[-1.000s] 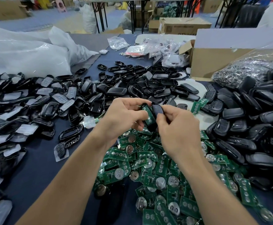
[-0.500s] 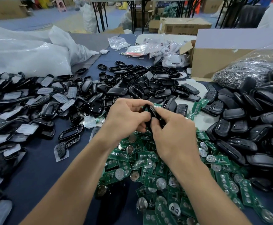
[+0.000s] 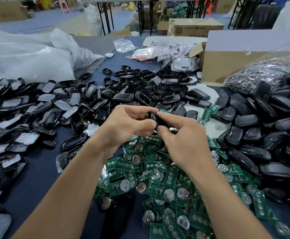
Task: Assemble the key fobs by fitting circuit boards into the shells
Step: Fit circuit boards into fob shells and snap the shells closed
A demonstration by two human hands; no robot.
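Head view, read from the near edge outward. At 6 o'clock we see a heap of green circuit boards (image 3: 158, 180), many bearing round silver cells, lying on the dark blue surface (image 3: 37, 183). Above the far end of this heap, at the centre, the left hand (image 3: 123, 128) and the right hand (image 3: 182, 142) meet around one black shell (image 3: 153, 118), held clear of the surface. The left fingers (image 3: 137, 110) are curled, with fingertip and thumb pinching the shell's left side. The right fingers (image 3: 168, 116) are likewise curled and pinch its right side from above and below. We cannot tell whether a board sits inside the shell, since the hands cover most of it. At 3 o'clock lies a mound of closed black shells (image 3: 261, 135), touching the heap of boards. At 9 o'clock we find a wider spread of shell parts (image 3: 28, 114), many covered with pale film. At 12 o'clock, beyond the hands, open shell halves (image 3: 149, 90) lie scattered. Farther off, at 2 o'clock, a clear bag of metal rings (image 3: 261, 75) lies against a cardboard box (image 3: 227, 62). Small plastic packets (image 3: 171, 54) lie at 12 to 1 o'clock, and large white plastic bags (image 3: 25, 57) at 10 o'clock.
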